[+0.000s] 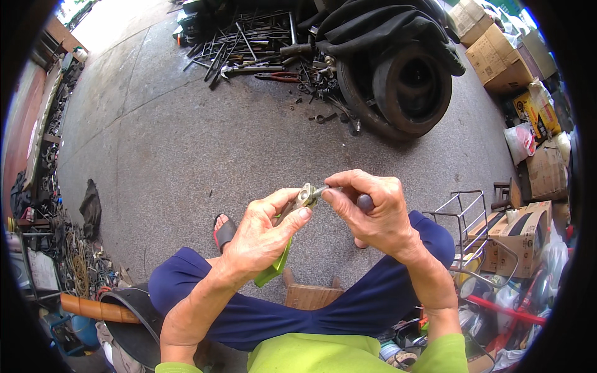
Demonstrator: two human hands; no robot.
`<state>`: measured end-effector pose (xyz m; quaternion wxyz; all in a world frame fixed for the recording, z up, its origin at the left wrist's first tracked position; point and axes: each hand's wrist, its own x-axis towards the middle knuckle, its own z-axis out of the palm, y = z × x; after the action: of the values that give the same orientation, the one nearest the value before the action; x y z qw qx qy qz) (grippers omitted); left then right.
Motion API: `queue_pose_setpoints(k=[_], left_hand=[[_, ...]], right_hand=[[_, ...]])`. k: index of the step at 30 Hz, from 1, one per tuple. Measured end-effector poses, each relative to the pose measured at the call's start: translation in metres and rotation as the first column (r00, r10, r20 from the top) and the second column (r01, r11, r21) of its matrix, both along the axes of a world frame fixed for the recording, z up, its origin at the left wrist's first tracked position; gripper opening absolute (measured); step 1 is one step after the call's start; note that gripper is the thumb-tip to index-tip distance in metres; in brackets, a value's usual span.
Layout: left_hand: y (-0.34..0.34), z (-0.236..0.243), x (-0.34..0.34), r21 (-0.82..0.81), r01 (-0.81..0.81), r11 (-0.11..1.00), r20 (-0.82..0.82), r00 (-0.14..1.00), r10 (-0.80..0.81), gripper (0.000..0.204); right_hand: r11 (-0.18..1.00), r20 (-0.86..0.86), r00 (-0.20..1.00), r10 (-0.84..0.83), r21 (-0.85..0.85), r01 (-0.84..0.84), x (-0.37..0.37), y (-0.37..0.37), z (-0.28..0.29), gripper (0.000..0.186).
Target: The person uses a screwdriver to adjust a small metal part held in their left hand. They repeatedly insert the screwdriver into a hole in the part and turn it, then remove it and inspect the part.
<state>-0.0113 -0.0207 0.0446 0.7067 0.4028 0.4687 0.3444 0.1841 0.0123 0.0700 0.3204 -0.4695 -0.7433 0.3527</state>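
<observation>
My left hand [260, 231] is closed around a silver metal piece [304, 196] with a round hole near its top; a bright green strip [272, 269] hangs beneath that hand, its connection to the piece hidden. My right hand [374, 214] grips a tool with a dark rounded handle end [364, 202], its fingers pinching near a grey metal shaft that meets the piece in my left hand. Both hands are raised over my lap, above a small wooden stool edge [311, 294].
Hand tools [255, 74] and stacked black tyres [413, 93] lie ahead. Cardboard boxes [516, 245] and a wire rack [469, 211] crowd my right. Cluttered parts, cables and a black bucket [143, 323] line my left. A dark cloth [90, 208] lies on the floor.
</observation>
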Motion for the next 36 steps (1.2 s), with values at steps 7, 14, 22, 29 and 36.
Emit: queue_pose_setpoints(k=[7, 14, 22, 29, 36], left_hand=[[0.0001, -0.0058, 0.0032, 0.051, -0.091, 0.995, 0.058, 0.994, 0.088, 0.038], [0.0003, -0.0052, 0.0017, 0.009, -0.043, 0.999, 0.037, 0.998, 0.043, 0.038], [-0.0004, -0.0055, 0.0009, -0.022, -0.037, 0.999, 0.064, 0.997, 0.038, 0.037], [-0.0001, -0.0041, 0.0023, -0.033, -0.093, 0.995, 0.098, 0.991, 0.096, 0.036], [-0.0013, -0.0020, 0.0021, -0.002, -0.042, 0.999, 0.038, 0.998, 0.042, 0.036]], right_hand=[[0.968, -0.017, 0.972, 0.236, 0.092, -0.233, -0.0036, -0.0024, -0.0032, 0.016], [0.995, 0.013, 0.999, 0.042, 0.089, -0.043, -0.0013, 0.0005, -0.0038, 0.014], [0.999, 0.014, 0.999, 0.031, 0.034, -0.031, 0.0018, 0.0000, -0.0018, 0.012], [0.972, 0.012, 0.981, 0.195, 0.132, -0.194, -0.0050, -0.0035, -0.0055, 0.015], [0.999, 0.048, 0.999, -0.020, 0.038, 0.019, 0.0004, 0.0015, -0.0009, 0.011]])
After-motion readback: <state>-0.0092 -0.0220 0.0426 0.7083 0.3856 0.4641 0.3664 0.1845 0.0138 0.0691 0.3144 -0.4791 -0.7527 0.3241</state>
